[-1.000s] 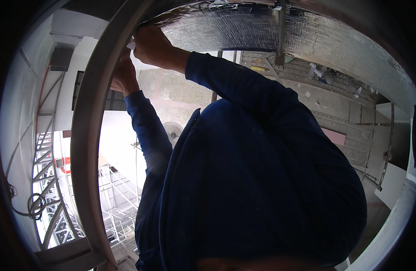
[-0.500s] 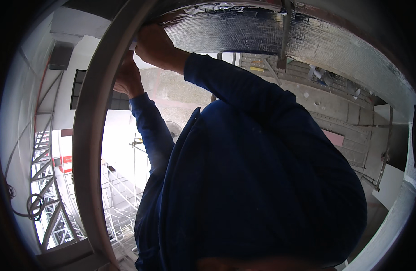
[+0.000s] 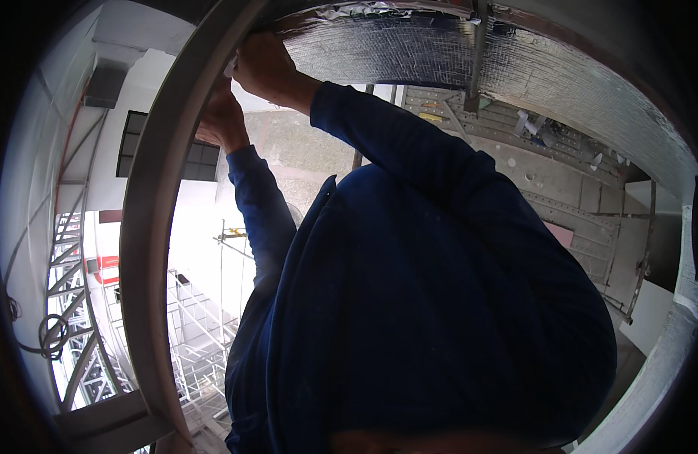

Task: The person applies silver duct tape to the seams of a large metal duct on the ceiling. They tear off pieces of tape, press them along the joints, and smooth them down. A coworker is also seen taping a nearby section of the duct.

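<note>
Both my arms, in dark blue sleeves, reach up to a grey metal beam (image 3: 147, 178) that curves down the left side. My right hand (image 3: 267, 72) is closed beside the beam's upper part, below the foil-faced insulation (image 3: 379, 51). Just under it, my left hand (image 3: 223, 119) is raised with its fingers drawn together, partly hidden behind the beam. A small pale piece (image 3: 229, 68) shows between the two hands; its kind is too small to tell. What the fingers grip is hidden.
A narrow metal bar (image 3: 477, 57) crosses the foil insulation. Far below lie perforated metal planks (image 3: 508, 125) with loose things on them, and a pink sheet (image 3: 559, 234). White scaffolding (image 3: 201, 325) stands lower left. A coiled cable (image 3: 54, 337) hangs by the left wall.
My left hand has shifted slightly up and right, closer to the right hand. The right hand has turned a little beside the beam. The view has shifted slightly.
</note>
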Action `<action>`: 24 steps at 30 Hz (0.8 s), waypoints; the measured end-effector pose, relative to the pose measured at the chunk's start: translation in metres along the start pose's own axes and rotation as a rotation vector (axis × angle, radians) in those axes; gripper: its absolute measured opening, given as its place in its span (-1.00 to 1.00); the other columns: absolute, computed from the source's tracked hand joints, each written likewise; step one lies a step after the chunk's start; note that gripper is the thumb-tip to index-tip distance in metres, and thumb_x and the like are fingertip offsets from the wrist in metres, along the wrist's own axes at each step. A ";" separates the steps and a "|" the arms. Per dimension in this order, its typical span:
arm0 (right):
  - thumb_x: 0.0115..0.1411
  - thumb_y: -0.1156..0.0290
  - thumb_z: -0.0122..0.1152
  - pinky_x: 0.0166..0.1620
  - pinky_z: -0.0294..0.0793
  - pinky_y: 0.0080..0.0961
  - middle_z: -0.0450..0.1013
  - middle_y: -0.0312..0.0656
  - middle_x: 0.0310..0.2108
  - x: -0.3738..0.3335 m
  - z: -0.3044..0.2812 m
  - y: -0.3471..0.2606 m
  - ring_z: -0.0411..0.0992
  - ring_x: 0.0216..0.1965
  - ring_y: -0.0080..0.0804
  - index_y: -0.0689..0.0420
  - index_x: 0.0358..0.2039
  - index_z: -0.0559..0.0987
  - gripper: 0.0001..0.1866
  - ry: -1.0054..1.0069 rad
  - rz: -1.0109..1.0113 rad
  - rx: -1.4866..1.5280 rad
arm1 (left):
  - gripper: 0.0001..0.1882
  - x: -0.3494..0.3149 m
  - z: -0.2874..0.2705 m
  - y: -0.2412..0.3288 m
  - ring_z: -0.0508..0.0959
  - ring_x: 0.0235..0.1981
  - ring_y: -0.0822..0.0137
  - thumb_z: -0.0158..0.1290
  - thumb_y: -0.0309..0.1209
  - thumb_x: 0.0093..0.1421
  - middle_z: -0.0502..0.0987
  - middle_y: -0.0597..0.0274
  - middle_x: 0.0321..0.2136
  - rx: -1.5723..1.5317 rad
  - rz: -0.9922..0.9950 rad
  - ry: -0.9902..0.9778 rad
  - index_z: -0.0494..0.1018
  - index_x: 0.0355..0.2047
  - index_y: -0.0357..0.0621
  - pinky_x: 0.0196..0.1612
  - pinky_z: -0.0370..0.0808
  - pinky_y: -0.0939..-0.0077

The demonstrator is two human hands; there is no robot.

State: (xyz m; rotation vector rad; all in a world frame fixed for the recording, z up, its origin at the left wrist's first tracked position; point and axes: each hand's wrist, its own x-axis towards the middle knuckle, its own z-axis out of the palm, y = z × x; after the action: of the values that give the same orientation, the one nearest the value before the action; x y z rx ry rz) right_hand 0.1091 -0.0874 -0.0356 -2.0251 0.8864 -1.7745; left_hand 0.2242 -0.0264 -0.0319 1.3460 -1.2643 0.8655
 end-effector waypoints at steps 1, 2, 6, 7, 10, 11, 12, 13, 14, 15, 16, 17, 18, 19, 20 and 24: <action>0.08 0.40 0.46 -0.14 0.75 -0.10 0.66 0.19 -0.41 0.000 0.001 0.000 0.71 -0.32 0.12 0.34 -0.39 0.75 -0.78 0.011 -0.009 -0.007 | -0.47 0.000 0.001 0.000 0.76 -0.24 0.11 0.60 -0.13 0.07 0.80 0.12 -0.19 -0.028 0.013 0.019 0.72 -0.07 -0.20 -0.20 0.63 0.11; 0.08 0.39 0.46 -0.15 0.75 -0.10 0.66 0.19 -0.41 0.000 0.003 0.000 0.71 -0.33 0.12 0.33 -0.39 0.75 -0.78 0.023 -0.017 -0.014 | -0.47 -0.001 0.000 0.000 0.76 -0.24 0.11 0.61 -0.13 0.06 0.80 0.12 -0.19 -0.067 0.052 0.034 0.72 -0.07 -0.20 -0.20 0.64 0.11; 0.05 0.39 0.45 -0.18 0.76 -0.09 0.65 0.17 -0.46 0.003 0.008 0.005 0.70 -0.37 0.10 0.31 -0.43 0.75 -0.79 0.082 -0.047 0.010 | -0.46 -0.005 -0.001 -0.003 0.77 -0.25 0.10 0.62 -0.13 0.04 0.80 0.11 -0.19 0.108 0.048 0.014 0.72 -0.08 -0.21 -0.19 0.64 0.10; 0.04 0.39 0.45 -0.18 0.76 -0.08 0.65 0.16 -0.47 0.003 0.009 0.006 0.70 -0.38 0.10 0.31 -0.44 0.75 -0.80 0.089 -0.054 0.013 | -0.45 -0.006 -0.001 -0.004 0.77 -0.25 0.09 0.62 -0.13 0.04 0.80 0.10 -0.19 0.113 0.039 0.002 0.72 -0.09 -0.21 -0.20 0.65 0.10; 0.03 0.40 0.44 -0.19 0.75 -0.08 0.64 0.16 -0.49 0.005 0.009 0.007 0.70 -0.39 0.09 0.30 -0.48 0.74 -0.82 0.086 -0.054 0.023 | -0.44 -0.008 0.003 -0.008 0.77 -0.26 0.04 0.62 -0.12 0.02 0.80 0.07 -0.19 0.103 0.006 0.007 0.72 -0.10 -0.23 -0.20 0.65 0.10; 0.03 0.40 0.43 -0.18 0.75 -0.08 0.64 0.16 -0.50 0.006 0.009 0.008 0.70 -0.39 0.09 0.29 -0.49 0.74 -0.82 0.082 -0.049 0.027 | -0.43 -0.008 0.005 -0.010 0.77 -0.26 0.03 0.63 -0.11 0.02 0.79 0.05 -0.19 0.101 0.010 0.008 0.73 -0.10 -0.24 -0.20 0.65 0.10; 0.04 0.40 0.42 -0.18 0.74 -0.07 0.64 0.16 -0.50 0.005 0.008 0.008 0.70 -0.39 0.09 0.29 -0.48 0.74 -0.82 0.089 -0.065 0.026 | -0.42 -0.008 0.006 -0.012 0.77 -0.26 0.01 0.63 -0.10 0.01 0.79 0.04 -0.19 0.100 0.014 0.009 0.73 -0.10 -0.24 -0.20 0.65 0.09; 0.04 0.40 0.42 -0.18 0.74 -0.07 0.64 0.16 -0.50 0.005 0.007 0.008 0.69 -0.40 0.08 0.29 -0.48 0.74 -0.82 0.097 -0.080 0.025 | -0.41 -0.008 0.007 -0.015 0.77 -0.26 0.00 0.63 -0.09 0.00 0.79 0.03 -0.20 0.104 0.035 0.003 0.73 -0.10 -0.25 -0.21 0.65 0.09; 0.05 0.40 0.41 -0.18 0.73 -0.06 0.64 0.15 -0.50 0.005 0.006 0.008 0.69 -0.41 0.08 0.29 -0.48 0.74 -0.82 0.104 -0.095 0.024 | -0.40 -0.008 0.009 -0.019 0.77 -0.27 -0.01 0.63 -0.08 -0.01 0.79 0.02 -0.20 0.108 0.056 -0.004 0.73 -0.10 -0.25 -0.21 0.65 0.09; 0.05 0.40 0.40 -0.18 0.73 -0.06 0.64 0.15 -0.50 0.005 0.005 0.008 0.69 -0.41 0.08 0.29 -0.48 0.74 -0.82 0.100 -0.101 0.015 | -0.39 -0.008 0.010 -0.022 0.77 -0.26 -0.01 0.63 -0.08 -0.02 0.79 0.01 -0.19 0.143 0.054 0.004 0.73 -0.10 -0.26 -0.19 0.65 0.07; 0.05 0.41 0.39 -0.18 0.72 -0.06 0.64 0.15 -0.50 0.005 0.004 0.008 0.68 -0.42 0.08 0.29 -0.48 0.74 -0.82 0.096 -0.108 0.005 | -0.37 -0.009 0.012 -0.026 0.77 -0.25 -0.02 0.63 -0.07 -0.03 0.79 -0.01 -0.18 0.178 0.051 0.012 0.73 -0.09 -0.26 -0.17 0.65 0.06; 0.05 0.41 0.39 -0.18 0.71 -0.06 0.63 0.15 -0.50 0.004 0.003 0.008 0.68 -0.42 0.08 0.29 -0.47 0.75 -0.82 0.071 -0.095 -0.013 | -0.36 -0.010 0.014 -0.029 0.76 -0.22 -0.03 0.63 -0.06 -0.04 0.79 -0.01 -0.18 0.184 0.033 0.009 0.73 -0.08 -0.26 -0.15 0.64 0.05; 0.05 0.40 0.41 -0.18 0.70 -0.05 0.63 0.13 -0.51 0.004 0.002 0.008 0.67 -0.42 0.08 0.28 -0.45 0.75 -0.82 0.088 -0.114 -0.011 | -0.35 -0.011 0.015 -0.033 0.75 -0.20 -0.04 0.63 -0.05 -0.05 0.78 -0.02 -0.17 0.189 0.015 0.005 0.73 -0.08 -0.26 -0.13 0.63 0.03; 0.05 0.38 0.43 -0.19 0.68 -0.04 0.63 0.12 -0.51 0.005 0.002 0.008 0.66 -0.42 0.09 0.27 -0.43 0.75 -0.81 0.087 -0.114 -0.016 | -0.34 -0.013 0.016 -0.036 0.74 -0.16 -0.05 0.63 -0.05 -0.05 0.78 -0.02 -0.16 0.166 -0.017 -0.007 0.73 -0.07 -0.26 -0.10 0.63 0.01; 0.05 0.37 0.45 -0.19 0.67 -0.03 0.63 0.11 -0.51 0.005 0.002 0.007 0.66 -0.42 0.09 0.27 -0.42 0.75 -0.80 0.052 -0.083 -0.024 | -0.33 -0.013 0.016 -0.039 0.72 -0.13 -0.06 0.62 -0.04 -0.04 0.77 -0.02 -0.16 0.166 -0.028 -0.019 0.73 -0.06 -0.26 -0.07 0.62 -0.01; -0.02 0.36 0.40 -0.20 0.69 -0.03 0.64 0.15 -0.47 0.008 0.005 0.006 0.68 -0.38 0.09 0.29 -0.46 0.77 -0.77 0.010 -0.064 -0.108 | -0.35 -0.017 0.018 -0.046 0.59 0.00 -0.09 0.60 -0.01 -0.02 0.76 -0.03 -0.17 0.172 -0.070 -0.072 0.76 -0.08 -0.25 -0.04 0.59 -0.06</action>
State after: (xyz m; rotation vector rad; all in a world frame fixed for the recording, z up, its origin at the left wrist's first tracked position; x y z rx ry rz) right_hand 0.1127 -0.0976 -0.0335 -2.1359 0.9501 -1.8077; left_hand 0.2636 -0.0456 -0.0611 1.5612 -1.2119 0.8995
